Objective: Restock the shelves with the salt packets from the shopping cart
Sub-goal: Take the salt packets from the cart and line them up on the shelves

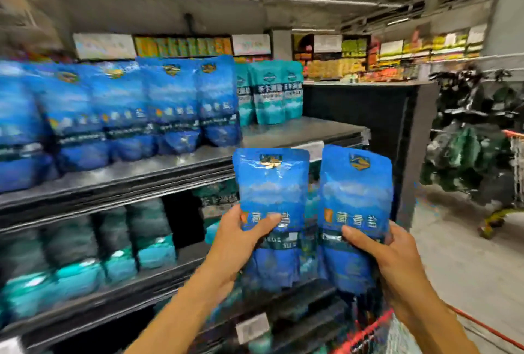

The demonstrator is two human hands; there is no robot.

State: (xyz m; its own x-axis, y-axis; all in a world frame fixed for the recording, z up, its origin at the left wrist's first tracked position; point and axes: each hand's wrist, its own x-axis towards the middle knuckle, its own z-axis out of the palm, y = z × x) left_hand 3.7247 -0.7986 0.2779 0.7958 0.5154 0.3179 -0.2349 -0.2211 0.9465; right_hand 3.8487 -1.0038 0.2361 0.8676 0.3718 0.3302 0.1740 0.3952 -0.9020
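Two salt packets (271, 212) (355, 212) stand side by side, near, right of the shelf (297, 134) whose far-left row of packets (119, 109) stands upright.

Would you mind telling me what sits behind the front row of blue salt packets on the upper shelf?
The blue salt packets on the upper shelf stand side by side, hiding whatever is behind them. Right of them are teal packets.

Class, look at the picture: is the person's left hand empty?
No. The left hand grips a blue salt packet upright, just as the right hand grips a second blue packet beside it.
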